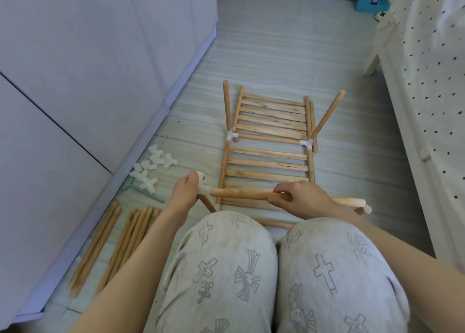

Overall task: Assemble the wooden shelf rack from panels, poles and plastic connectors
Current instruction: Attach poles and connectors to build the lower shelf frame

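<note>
two slatted panels [273, 117], two upright poles [227, 106], two hands [185, 191], one green tool [141, 190]

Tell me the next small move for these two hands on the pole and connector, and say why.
Probably push the pole further left into the white connector. The right hand grips the pole mid-length, and the left hand holds the connector at the pole's left end, braced to take the push. How deep the pole already sits cannot be told.
</note>
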The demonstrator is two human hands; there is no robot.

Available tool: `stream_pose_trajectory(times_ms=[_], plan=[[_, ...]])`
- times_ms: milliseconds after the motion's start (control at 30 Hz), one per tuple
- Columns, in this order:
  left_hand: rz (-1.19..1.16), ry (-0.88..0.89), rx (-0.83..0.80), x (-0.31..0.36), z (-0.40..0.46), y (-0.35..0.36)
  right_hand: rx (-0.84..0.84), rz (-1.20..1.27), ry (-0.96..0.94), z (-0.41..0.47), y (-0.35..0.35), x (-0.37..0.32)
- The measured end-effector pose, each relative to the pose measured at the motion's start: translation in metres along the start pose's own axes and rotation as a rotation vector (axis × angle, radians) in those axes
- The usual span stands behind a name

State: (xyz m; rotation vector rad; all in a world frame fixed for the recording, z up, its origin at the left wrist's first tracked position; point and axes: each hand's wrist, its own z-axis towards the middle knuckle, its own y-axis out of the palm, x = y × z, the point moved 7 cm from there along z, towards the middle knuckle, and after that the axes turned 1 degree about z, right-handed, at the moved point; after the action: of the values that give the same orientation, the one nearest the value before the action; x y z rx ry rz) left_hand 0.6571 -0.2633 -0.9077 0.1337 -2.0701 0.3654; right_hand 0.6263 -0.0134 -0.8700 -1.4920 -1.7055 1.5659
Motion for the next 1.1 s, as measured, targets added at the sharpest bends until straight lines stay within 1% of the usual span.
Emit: stream_pose_trajectory(times_ms=[100, 233, 333, 500, 567, 700, 800, 867, 1000, 1100], plan=[[-0.013, -0.004, 0.004, 0.0, 0.0, 0.003, 0.057, -0.08, -0.016, -0.002, -0.005, -0.001], [-0.047, -0.034, 0.008, -0.001, 0.002, 0.011, 0.181, -0.195, -0.093, -0.001, -0.017, -0.006], [-0.083, -0.052, 0.02, -0.003, 0.003, 0.016, 0.225, -0.226, -0.126, 0.0, -0.018, -0.005], [-0.07, -0.081, -0.011, -0.012, 0.007, 0.02, 0.208, -0.137, -0.107, 0.003, -0.001, -0.004], [-0.047, -0.061, -0.034, -0.011, 0.007, 0.02, 0.211, -0.108, -0.095, 0.008, -0.001, -0.003], [-0.016, -0.016, -0.057, -0.008, 0.007, 0.018, 0.094, 0.01, -0.053, 0.018, 0.002, 0.004], [0.023, -0.024, -0.095, -0.004, 0.006, 0.018, 0.025, 0.086, -0.033, 0.022, 0.004, 0.008], [-0.012, -0.053, -0.152, -0.002, 0.004, 0.019, 0.03, 0.088, -0.032, 0.023, 0.002, 0.008], [-0.199, -0.093, -0.289, -0.002, -0.003, 0.026, 0.089, 0.016, -0.063, 0.019, 0.001, 0.003], [-0.248, -0.104, -0.266, -0.002, -0.007, 0.027, 0.142, -0.077, -0.1, 0.013, 0.0, -0.002]])
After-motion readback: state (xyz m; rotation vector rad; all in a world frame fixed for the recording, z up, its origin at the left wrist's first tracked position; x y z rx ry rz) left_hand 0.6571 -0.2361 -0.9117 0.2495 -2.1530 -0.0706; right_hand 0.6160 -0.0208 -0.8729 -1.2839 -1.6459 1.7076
